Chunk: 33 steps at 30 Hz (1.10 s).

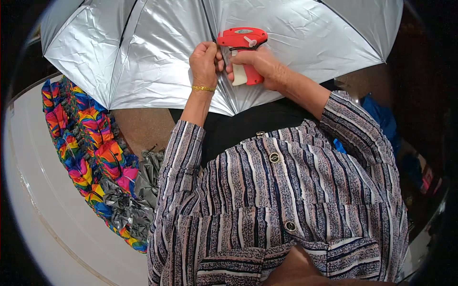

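Observation:
An opened umbrella with a silver, creased inner surface spreads across the upper part of the head view. My left hand is closed in a pinch at one of its dark ribs, gripping the rib and perhaps some cloth; the fingertips are partly hidden. Close beside it, my right hand is wrapped round a red tagging gun with a pale trigger. The gun's front end points left, near the rib just above my left fingers. Whether its tip touches the cloth I cannot tell.
Bundled rainbow-coloured cloth, gathered in rows, lies to my left, with crumpled silver fabric next to it. A large white curved surface runs along the left side. Something blue lies beyond my right arm.

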Each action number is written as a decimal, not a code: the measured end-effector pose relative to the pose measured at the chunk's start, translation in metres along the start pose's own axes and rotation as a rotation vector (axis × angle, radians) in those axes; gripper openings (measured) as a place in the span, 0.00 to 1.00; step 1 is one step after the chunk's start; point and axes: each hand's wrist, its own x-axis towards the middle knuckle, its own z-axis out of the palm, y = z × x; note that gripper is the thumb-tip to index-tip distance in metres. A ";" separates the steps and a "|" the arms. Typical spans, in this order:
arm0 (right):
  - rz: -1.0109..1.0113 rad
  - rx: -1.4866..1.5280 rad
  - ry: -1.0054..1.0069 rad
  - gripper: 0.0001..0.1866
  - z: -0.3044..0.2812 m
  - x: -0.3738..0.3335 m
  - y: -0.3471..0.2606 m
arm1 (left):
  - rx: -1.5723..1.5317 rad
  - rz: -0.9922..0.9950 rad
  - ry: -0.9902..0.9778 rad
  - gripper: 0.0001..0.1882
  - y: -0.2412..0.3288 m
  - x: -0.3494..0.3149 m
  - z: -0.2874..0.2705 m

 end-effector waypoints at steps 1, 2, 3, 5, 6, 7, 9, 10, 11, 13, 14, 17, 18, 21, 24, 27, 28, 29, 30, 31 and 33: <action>0.013 0.014 0.002 0.09 0.000 0.000 0.000 | 0.000 -0.002 -0.001 0.08 0.000 0.000 0.001; 0.027 0.029 0.004 0.09 0.000 0.000 -0.001 | -0.015 0.006 0.000 0.08 0.001 -0.001 0.001; 0.040 0.044 0.006 0.09 0.000 -0.001 -0.001 | -0.031 0.014 0.002 0.08 0.001 -0.001 0.002; 0.040 0.049 0.005 0.09 0.000 -0.001 -0.002 | -0.044 0.021 0.003 0.08 0.001 -0.001 0.001; 0.040 0.051 0.002 0.09 0.000 -0.001 -0.002 | -0.057 0.023 0.001 0.08 0.001 -0.001 0.001; 0.040 0.053 -0.001 0.09 0.000 -0.001 -0.002 | -0.069 0.025 -0.001 0.08 0.001 -0.002 0.001; 0.036 0.059 -0.004 0.09 0.000 -0.002 -0.003 | -0.081 0.025 -0.005 0.08 0.001 -0.002 0.001; 0.032 0.063 -0.007 0.09 0.000 -0.002 -0.003 | -0.078 0.026 -0.006 0.08 0.001 -0.002 0.001; 0.028 0.066 -0.010 0.09 0.000 -0.002 -0.002 | -0.074 0.027 -0.008 0.08 0.000 -0.001 0.001; 0.022 0.047 0.008 0.09 0.000 -0.002 -0.001 | -0.071 0.026 -0.014 0.08 0.000 -0.001 0.002; 0.018 0.028 0.019 0.09 0.002 -0.001 0.000 | -0.067 0.022 -0.008 0.08 0.000 -0.002 0.002; 0.013 -0.049 0.040 0.08 0.004 -0.003 -0.004 | -0.059 0.013 0.002 0.08 0.001 -0.003 0.002; 0.013 -0.106 0.049 0.08 0.005 -0.004 -0.007 | -0.046 0.019 -0.002 0.08 0.001 -0.004 0.003; 0.009 -0.150 0.049 0.07 0.005 -0.004 -0.008 | -0.025 0.029 -0.009 0.08 -0.001 -0.005 0.005; 0.000 -0.118 0.032 0.06 0.002 0.000 -0.008 | 0.045 0.056 0.000 0.08 -0.001 -0.004 0.007; 0.043 -0.173 0.090 0.06 -0.002 0.004 -0.007 | 0.063 0.054 0.019 0.08 -0.001 -0.004 0.009; 0.043 -0.172 0.090 0.06 -0.001 0.004 -0.007 | 0.073 0.054 0.029 0.08 0.000 -0.004 0.010; 0.036 -0.197 0.106 0.05 -0.001 0.003 -0.009 | 0.072 0.056 0.026 0.08 0.000 -0.002 0.010; 0.028 -0.221 0.122 0.05 -0.001 0.003 -0.012 | 0.081 0.050 0.029 0.08 0.000 -0.002 0.010; 0.019 -0.247 0.136 0.05 0.000 0.002 -0.014 | 0.090 0.045 0.031 0.08 0.001 -0.001 0.011; 0.024 -0.239 0.156 0.05 0.001 0.001 -0.011 | 0.101 0.052 0.030 0.08 0.004 -0.002 0.011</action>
